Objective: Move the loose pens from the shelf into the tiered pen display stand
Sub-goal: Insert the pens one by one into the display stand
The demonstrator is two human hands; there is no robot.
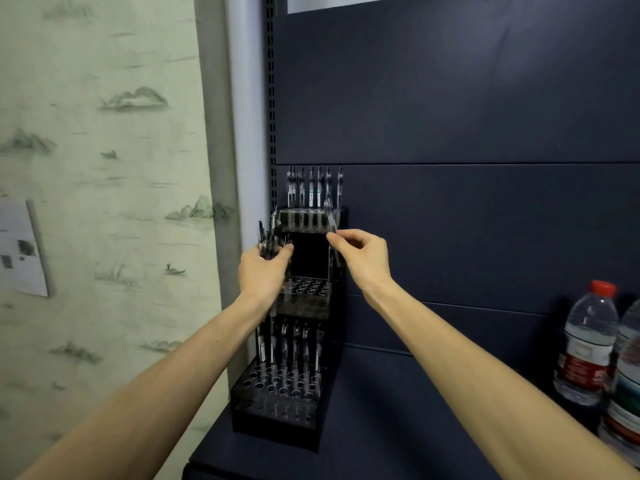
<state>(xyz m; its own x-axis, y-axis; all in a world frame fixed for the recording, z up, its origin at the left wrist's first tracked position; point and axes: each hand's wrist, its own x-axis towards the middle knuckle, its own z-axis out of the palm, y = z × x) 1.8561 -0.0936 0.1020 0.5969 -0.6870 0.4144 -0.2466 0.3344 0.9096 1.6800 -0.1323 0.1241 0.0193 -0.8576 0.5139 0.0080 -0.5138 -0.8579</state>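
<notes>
Clear-barrelled pen [331, 223], slim and glossy, pinched between thumb and forefinger of the right hand [360, 259]; it stands tilted at the right edge of the stand's middle tier, at about 11 o'clock from the hand. Left hand [264, 271] grips a bunch of pens [268, 242], same clear plastic, sticking up at 12 o'clock from the fist; count in the bunch unclear, too blurred. Tiered pen display stand [277, 403]: black, boxy, three steps, tops drilled with round holes. Top tier holds a row of upright pens [313, 190], roughly seven. Bottom tier holds about six upright pens [294, 344] in its back rows. Middle tier holes mostly bare. Stand sits on a dark navy matte shelf [381, 427] against a panelled back of the same colour. Two clear plastic water bottles [587, 344] at 3 o'clock from the stand, well apart; one has a red cap. Pale wallpaper [104, 133] with ink hills at 9 o'clock.
</notes>
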